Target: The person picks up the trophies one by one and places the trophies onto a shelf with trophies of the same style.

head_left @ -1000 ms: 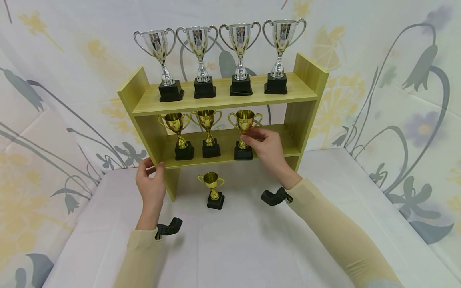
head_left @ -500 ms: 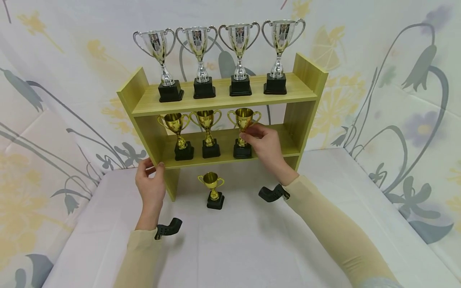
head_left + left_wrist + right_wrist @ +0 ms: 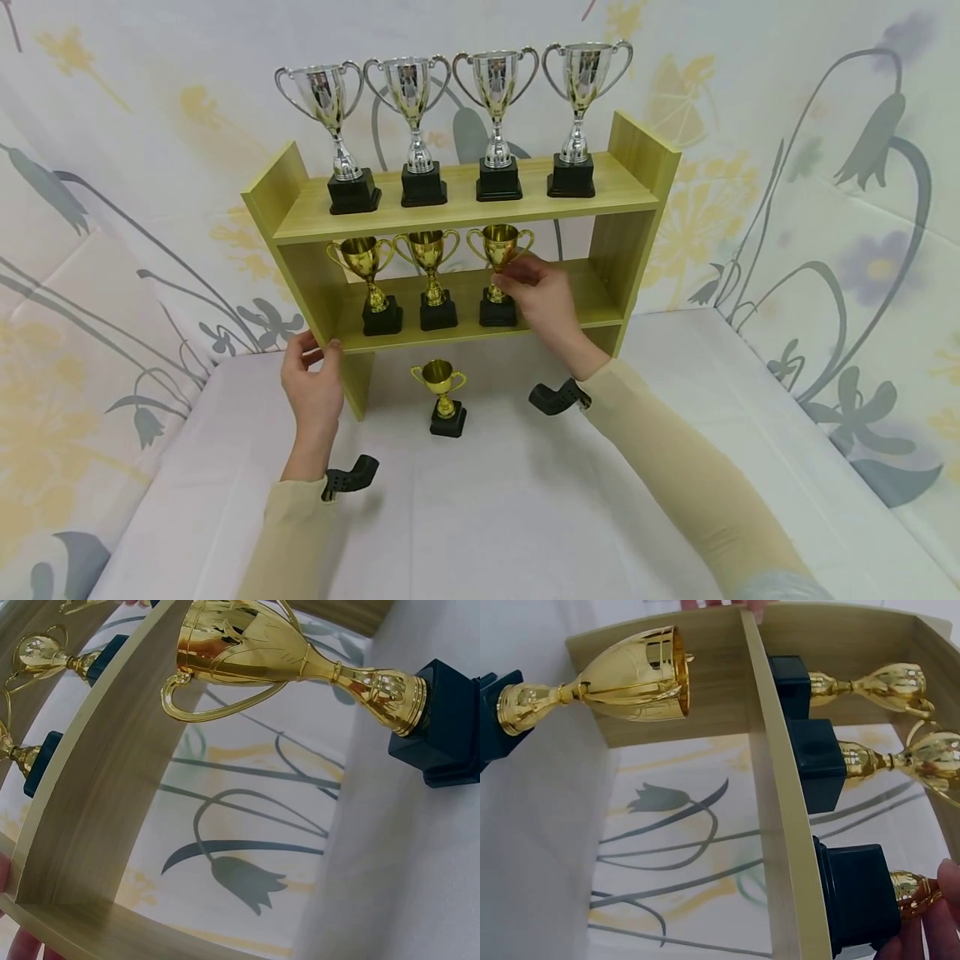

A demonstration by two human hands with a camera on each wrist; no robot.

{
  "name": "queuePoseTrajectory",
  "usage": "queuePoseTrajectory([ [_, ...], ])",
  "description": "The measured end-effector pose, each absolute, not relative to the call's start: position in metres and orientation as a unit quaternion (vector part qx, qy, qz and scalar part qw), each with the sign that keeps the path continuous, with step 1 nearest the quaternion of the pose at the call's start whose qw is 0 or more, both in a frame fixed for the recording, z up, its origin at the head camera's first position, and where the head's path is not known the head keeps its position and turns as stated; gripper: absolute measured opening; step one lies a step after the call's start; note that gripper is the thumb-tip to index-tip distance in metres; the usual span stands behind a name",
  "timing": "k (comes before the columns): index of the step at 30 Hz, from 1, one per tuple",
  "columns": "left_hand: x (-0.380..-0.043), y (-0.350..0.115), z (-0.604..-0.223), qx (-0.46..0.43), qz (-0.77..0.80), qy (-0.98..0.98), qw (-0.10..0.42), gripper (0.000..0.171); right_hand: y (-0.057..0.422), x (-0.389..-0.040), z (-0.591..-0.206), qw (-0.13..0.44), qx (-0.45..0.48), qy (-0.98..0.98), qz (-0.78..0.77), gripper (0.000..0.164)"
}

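My right hand (image 3: pixel 546 304) pinches the stem of a gold trophy cup (image 3: pixel 498 310) at the middle shelf. Its black base shows at that shelf's edge in the right wrist view (image 3: pixel 859 898), the fingers around the stem. To its left stand two more gold cups, the middle one (image 3: pixel 438 310) and the leftmost one (image 3: pixel 382 317). My left hand (image 3: pixel 313 387) grips the left side panel of the wooden shelf rack (image 3: pixel 652 221), thumb at the front edge. Below, on the white cloth, another gold cup (image 3: pixel 447 419) stands upright, seen large in the left wrist view (image 3: pixel 247 645).
Several silver trophy cups, among them the right-end one (image 3: pixel 573 177), stand in a row on the top board. The rack stands on a white cloth (image 3: pixel 510 508) before a flower-printed backdrop (image 3: pixel 795 167). Both wrists wear black camera mounts (image 3: pixel 352 475).
My right hand has moved slightly left along the middle shelf with the gold cup, bringing it closer to the middle one. The left hand has kept its grip on the rack.
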State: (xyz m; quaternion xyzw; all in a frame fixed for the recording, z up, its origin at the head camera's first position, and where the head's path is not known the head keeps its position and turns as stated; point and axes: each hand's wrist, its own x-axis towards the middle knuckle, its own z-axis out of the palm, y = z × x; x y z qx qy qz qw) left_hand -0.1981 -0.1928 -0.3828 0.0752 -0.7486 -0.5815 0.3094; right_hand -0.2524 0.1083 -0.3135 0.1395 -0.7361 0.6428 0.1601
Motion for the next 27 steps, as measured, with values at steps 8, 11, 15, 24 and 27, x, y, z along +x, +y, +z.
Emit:
queuePoseTrajectory([
  [8,-0.1975,-0.1929,-0.3828,0.072,-0.59,-0.742,0.31,0.029,0.1042,-0.2542,-0.314,0.174,0.136,-0.743,0.631,0.018],
  [11,-0.1973,-0.1932,-0.3829,0.072,-0.591,-0.741,0.31,0.029,0.1028,-0.255,-0.3151,0.18,0.138,-0.747,0.625,0.018],
  [15,-0.1967,-0.1931,-0.3819,0.072,-0.591,-0.742,0.309,0.03,0.1017,-0.2564,-0.3174,0.186,0.14,-0.756,0.611,0.018],
  [24,-0.1962,-0.1933,-0.3829,0.076,-0.582,-0.746,0.315,0.029,0.0999,-0.257,-0.3203,0.205,0.147,-0.777,0.577,0.02],
  [27,-0.1971,-0.193,-0.3838,0.075,-0.578,-0.748,0.317,0.029,0.1,-0.2574,-0.3211,0.212,0.145,-0.779,0.572,0.021],
])
